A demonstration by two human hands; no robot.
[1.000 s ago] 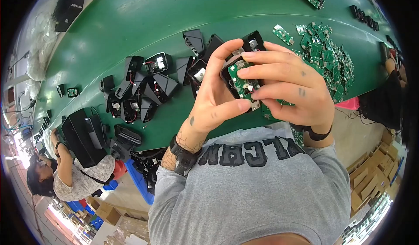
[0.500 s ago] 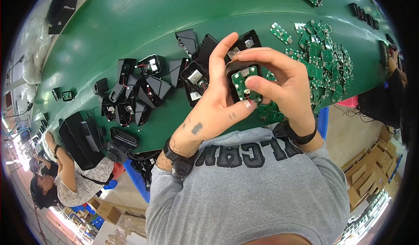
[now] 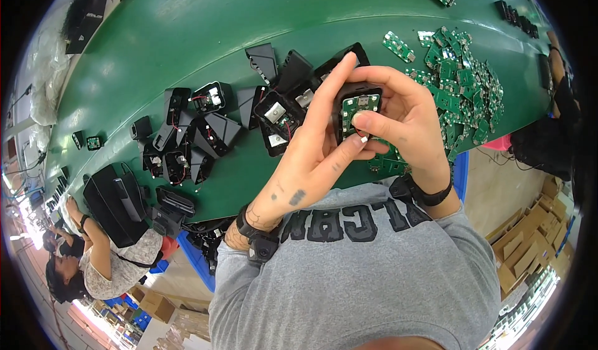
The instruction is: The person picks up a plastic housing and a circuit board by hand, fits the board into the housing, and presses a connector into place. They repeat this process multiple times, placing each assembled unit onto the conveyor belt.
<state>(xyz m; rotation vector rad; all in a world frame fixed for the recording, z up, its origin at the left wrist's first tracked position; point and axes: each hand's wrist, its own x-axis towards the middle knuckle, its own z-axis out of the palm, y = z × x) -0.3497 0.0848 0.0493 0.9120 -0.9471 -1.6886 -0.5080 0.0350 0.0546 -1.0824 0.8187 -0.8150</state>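
Both my hands hold a small black plastic housing (image 3: 362, 91) above the table's near side. Inside its opening sits a green circuit board (image 3: 352, 107). My left hand (image 3: 314, 157) is closed round the housing's left side, its thumb tip at the board's lower edge. A small white piece (image 3: 364, 139) shows at that thumb tip; whether it is a plug I cannot tell. My right hand (image 3: 408, 116) wraps the right side, thumb pressed on the board's face. Behind my left hand lie open black housings (image 3: 272, 110) with red wires and metal plates inside.
A heap of green circuit boards (image 3: 464, 85) spreads over the green table (image 3: 205, 32) at the right. More black housings (image 3: 218, 129) lie in the left middle. A large black case (image 3: 115, 203) stands farther left, near another person (image 3: 118, 256). Blue bins stand below the table edge.
The housing has turned more upright and shifted slightly right. My left hand has moved right and up with it, and its thumb has come up along the board's lower edge.
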